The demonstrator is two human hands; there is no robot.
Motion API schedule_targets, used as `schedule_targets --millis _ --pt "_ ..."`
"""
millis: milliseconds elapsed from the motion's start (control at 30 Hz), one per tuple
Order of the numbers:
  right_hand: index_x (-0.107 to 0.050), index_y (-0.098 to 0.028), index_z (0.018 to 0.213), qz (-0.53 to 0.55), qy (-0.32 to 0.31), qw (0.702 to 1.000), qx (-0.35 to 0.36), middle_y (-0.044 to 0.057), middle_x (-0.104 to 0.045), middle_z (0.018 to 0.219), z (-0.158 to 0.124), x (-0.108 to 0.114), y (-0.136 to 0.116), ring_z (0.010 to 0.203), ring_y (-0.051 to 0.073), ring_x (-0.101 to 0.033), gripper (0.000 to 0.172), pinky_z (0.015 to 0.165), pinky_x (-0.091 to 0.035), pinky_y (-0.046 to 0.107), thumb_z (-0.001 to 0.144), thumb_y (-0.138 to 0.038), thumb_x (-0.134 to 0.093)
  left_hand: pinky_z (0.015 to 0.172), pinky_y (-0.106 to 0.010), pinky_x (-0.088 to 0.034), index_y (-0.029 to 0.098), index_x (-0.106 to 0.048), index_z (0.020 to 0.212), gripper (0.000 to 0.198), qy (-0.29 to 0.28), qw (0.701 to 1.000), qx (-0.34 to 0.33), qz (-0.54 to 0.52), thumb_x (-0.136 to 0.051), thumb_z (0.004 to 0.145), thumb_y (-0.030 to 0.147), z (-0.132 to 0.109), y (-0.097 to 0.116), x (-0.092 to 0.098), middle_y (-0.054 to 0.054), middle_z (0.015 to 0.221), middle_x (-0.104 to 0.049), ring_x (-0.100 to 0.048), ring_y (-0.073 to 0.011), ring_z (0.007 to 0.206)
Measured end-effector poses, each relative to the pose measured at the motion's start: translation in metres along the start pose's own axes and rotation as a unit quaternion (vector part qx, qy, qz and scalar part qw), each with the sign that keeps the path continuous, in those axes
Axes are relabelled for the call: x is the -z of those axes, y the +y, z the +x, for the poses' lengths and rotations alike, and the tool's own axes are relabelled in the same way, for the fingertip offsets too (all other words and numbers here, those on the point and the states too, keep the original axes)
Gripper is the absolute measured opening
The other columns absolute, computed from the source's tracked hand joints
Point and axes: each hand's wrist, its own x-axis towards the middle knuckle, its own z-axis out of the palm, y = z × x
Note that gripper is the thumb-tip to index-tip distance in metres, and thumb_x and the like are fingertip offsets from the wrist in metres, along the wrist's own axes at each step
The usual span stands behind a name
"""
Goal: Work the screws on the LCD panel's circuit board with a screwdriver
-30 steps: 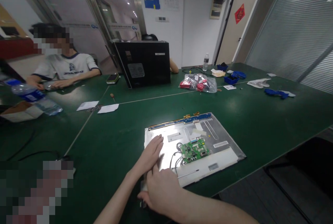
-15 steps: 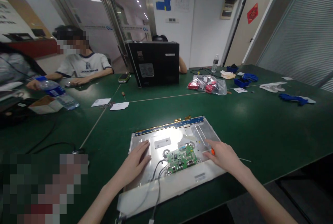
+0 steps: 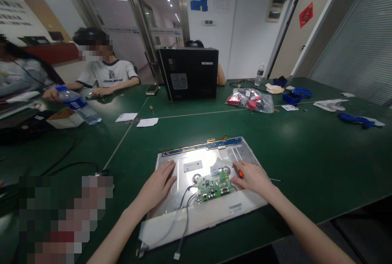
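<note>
Right hand (image 3: 251,176) has swung over since a second ago: it was crossed over at the near left corner of the panel, next to the other one, and now it's on the right side of the green circuit board (image 3: 214,184). It's got an orange-handled tool (image 3: 241,173) tucked in a loose curl, with a thin shaft poking out past the wrist. Left hand (image 3: 159,182) isn't gripping anything, just lying fairly flat on the left part of the metal panel (image 3: 181,180), thumb spread off the fingers. Panel itself sits flat on the green table (image 3: 294,145) right in front of the person, board side up, blue strip (image 3: 203,146) along the far edge and a whitish band (image 3: 211,217) along the near one. Couple of dark cables (image 3: 186,223) run from the board over that band, and one ends in a white plug (image 3: 177,256) near the table edge. Further back there's a big black case (image 3: 192,74) standing up, a clear bag (image 3: 251,99) with red stuff inside to its right, and two paper slips (image 3: 147,122) nearer on the left.
</note>
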Motion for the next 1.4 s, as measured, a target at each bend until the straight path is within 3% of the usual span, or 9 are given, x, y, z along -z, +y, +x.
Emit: schedule_targets --millis 200,367,533,667,800,967,1100,1200,1400 --pt "-0.063 -0.018 0.096 0.023 -0.008 1.000 0.002 0.007 -0.069 0.097 0.008 -0.002 0.006 0.087 0.019 -0.064 0.018 0.073 -0.047 0.027 0.088 -0.027 -0.049 0.108 -0.044 -0.038 0.012 -0.045 0.137 0.055 -0.005 1.000 -0.015 -0.009 -0.026 0.097 0.045 -0.006 -0.001 -0.001 -0.014 0.141 -0.047 -0.046 -0.0265 0.129" --pt "-0.063 -0.017 0.088 0.012 -0.006 1.000 0.018 0.007 -0.069 0.092 0.014 -0.002 0.004 0.086 0.020 -0.063 0.015 0.072 -0.045 0.029 0.087 -0.021 -0.048 0.109 -0.045 -0.036 0.014 -0.046 0.136 0.053 -0.013 1.000 -0.008 -0.020 -0.027 0.096 0.044 -0.007 -0.009 0.001 -0.013 0.141 -0.047 -0.045 -0.0265 0.129" --pt "-0.062 -0.018 0.100 0.003 0.006 1.000 0.028 0.008 -0.068 0.098 0.014 -0.001 -0.003 0.089 0.022 -0.063 0.018 0.076 -0.044 0.031 0.086 -0.019 -0.050 0.106 -0.046 -0.039 0.015 -0.052 0.129 0.047 -0.013 1.000 0.001 -0.012 -0.031 0.095 0.040 -0.003 -0.014 0.009 -0.013 0.135 -0.053 -0.049 -0.0275 0.124" --pt "-0.063 -0.017 0.101 0.005 0.007 0.999 0.039 0.010 -0.067 0.105 0.013 0.007 -0.010 0.092 0.023 -0.062 0.019 0.079 -0.045 0.033 0.084 -0.021 -0.054 0.094 -0.044 -0.046 0.018 -0.063 0.108 0.030 0.005 1.000 -0.015 -0.019 -0.044 0.089 0.032 0.010 0.006 0.022 -0.012 0.114 -0.064 -0.058 -0.0284 0.106" --pt "-0.069 -0.017 0.085 0.026 -0.035 0.998 0.052 0.007 -0.070 0.089 0.010 0.009 -0.020 0.083 0.021 -0.064 0.013 0.073 -0.046 0.030 0.081 -0.024 -0.058 0.083 -0.041 -0.047 0.017 -0.065 0.093 0.018 -0.015 0.996 -0.041 -0.074 -0.051 0.084 0.026 0.024 0.040 0.033 -0.010 0.095 -0.065 -0.058 -0.0260 0.093" --pt "-0.069 -0.016 0.077 0.058 -0.066 0.996 0.028 0.005 -0.070 0.073 0.007 -0.003 -0.035 0.067 0.017 -0.064 0.029 0.063 -0.045 0.026 0.088 -0.035 -0.050 0.084 -0.040 -0.046 0.019 -0.064 0.092 0.016 -0.057 0.984 -0.075 -0.153 -0.053 0.082 0.024 0.020 0.062 0.034 -0.008 0.097 -0.064 -0.056 -0.0243 0.093" --pt "-0.066 -0.014 0.071 0.058 -0.046 0.997 -0.013 0.010 -0.069 0.074 0.011 -0.009 -0.040 0.072 0.022 -0.063 0.031 0.064 -0.043 0.030 0.084 -0.039 -0.055 0.089 -0.042 -0.045 0.020 -0.061 0.105 0.027 -0.082 0.977 -0.066 -0.185 -0.054 0.078 0.022 0.011 0.059 0.031 -0.009 0.110 -0.061 -0.054 -0.0260 0.101" --pt "-0.064 -0.015 0.069 0.087 -0.058 0.994 -0.032 0.008 -0.068 0.070 0.013 -0.009 -0.039 0.070 0.021 -0.063 0.031 0.062 -0.043 0.028 0.083 -0.041 -0.056 0.091 -0.042 -0.045 0.019 -0.058 0.110 0.033 -0.077 0.976 -0.061 -0.197 -0.054 0.077 0.020 0.010 0.049 0.028 -0.009 0.111 -0.060 -0.054 -0.0261 0.103" --pt "-0.061 -0.016 0.070 0.171 -0.115 0.977 -0.047 0.004 -0.067 0.063 0.012 -0.004 -0.031 0.057 0.015 -0.061 0.031 0.053 -0.043 0.024 0.085 -0.042 -0.053 0.084 -0.039 -0.047 0.019 -0.060 0.101 0.026 -0.078 0.974 -0.060 -0.205 -0.058 0.075 0.021 0.012 0.026 0.027 -0.007 0.103 -0.062 -0.055 -0.0236 0.094"
